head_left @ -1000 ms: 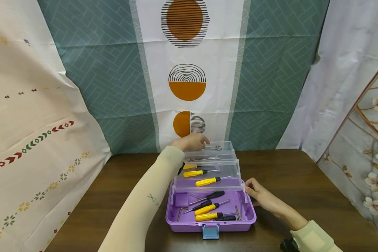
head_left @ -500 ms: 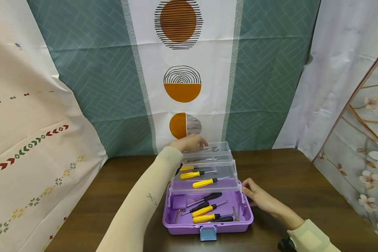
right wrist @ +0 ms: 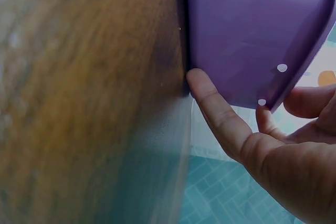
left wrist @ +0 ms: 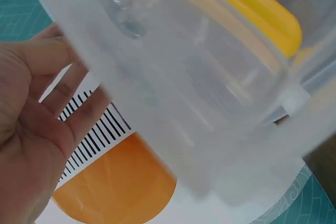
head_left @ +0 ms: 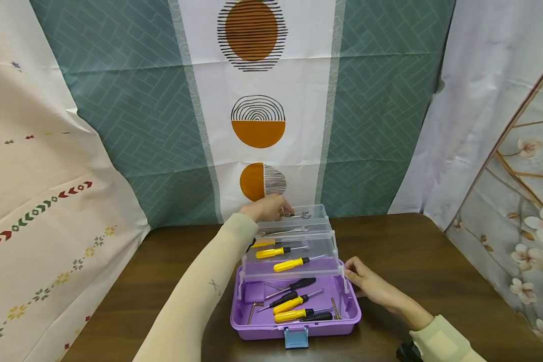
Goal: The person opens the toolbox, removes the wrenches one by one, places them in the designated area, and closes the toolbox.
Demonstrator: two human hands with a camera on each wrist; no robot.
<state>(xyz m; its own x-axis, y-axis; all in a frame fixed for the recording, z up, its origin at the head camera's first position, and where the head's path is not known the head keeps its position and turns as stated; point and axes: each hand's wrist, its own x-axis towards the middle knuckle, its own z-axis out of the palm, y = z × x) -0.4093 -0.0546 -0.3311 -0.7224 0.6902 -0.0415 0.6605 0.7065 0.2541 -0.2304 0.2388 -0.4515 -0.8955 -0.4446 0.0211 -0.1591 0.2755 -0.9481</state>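
A purple toolbox (head_left: pixel 253 332) stands open, its clear stepped trays (head_left: pixel 307 274) fanned out toward the back. My left hand (head_left: pixel 264 207) is at the topmost tray, fingers bent down beside a wrench (head_left: pixel 305 215). In the left wrist view, its fingertips pass behind the cloudy tray wall (left wrist: pixel 173 108), so their hold is hidden. My right hand (head_left: pixel 373 286) holds the toolbox's right rear corner; in the right wrist view one finger lies along the purple side wall (right wrist: pixel 236 35), others at the rim. A second wrench (head_left: pixel 294 231) and yellow-handled screwdrivers (head_left: pixel 289 265) lie in the trays.
Inside the box bottom are several screwdrivers, among them a black-handled one (head_left: pixel 303 283), and hex keys (head_left: pixel 250 314). A blue latch (head_left: pixel 296 338) hangs at the front. Everything rests on a dark wooden table (head_left: pixel 389 241), with patterned cloths (head_left: pixel 172 125) behind and beside it.
My left hand's fingers have bent down lower into the top tray near the wrench. The right hand keeps its place at the corner. The head view has shifted slightly.
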